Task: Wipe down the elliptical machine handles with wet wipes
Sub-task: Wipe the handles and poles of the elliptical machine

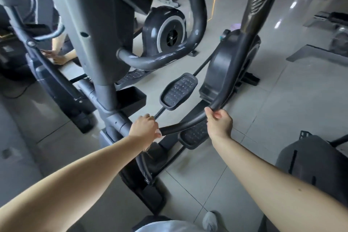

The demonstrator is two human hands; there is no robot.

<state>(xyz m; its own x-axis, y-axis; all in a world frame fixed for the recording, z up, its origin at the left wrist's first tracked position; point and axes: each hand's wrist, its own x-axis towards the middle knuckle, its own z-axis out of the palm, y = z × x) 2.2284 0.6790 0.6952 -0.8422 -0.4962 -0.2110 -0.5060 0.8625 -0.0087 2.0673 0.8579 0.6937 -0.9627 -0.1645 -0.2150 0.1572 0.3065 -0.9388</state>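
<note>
From the left, my left hand (144,126) is clenched round the near end of the curved black foam-covered handle (185,121), with a scrap of white wet wipe (158,134) peeking from under the fingers. To the right along that handle, my right hand (219,123) grips it bare, steadying. The handle's long axis runs up and rightward from the wipe, so I judge the unwiped length lies beyond my left hand, toward the right one. I count one wipe, two hands, and a second dark looping handle (197,24) left of and behind this handle
</note>
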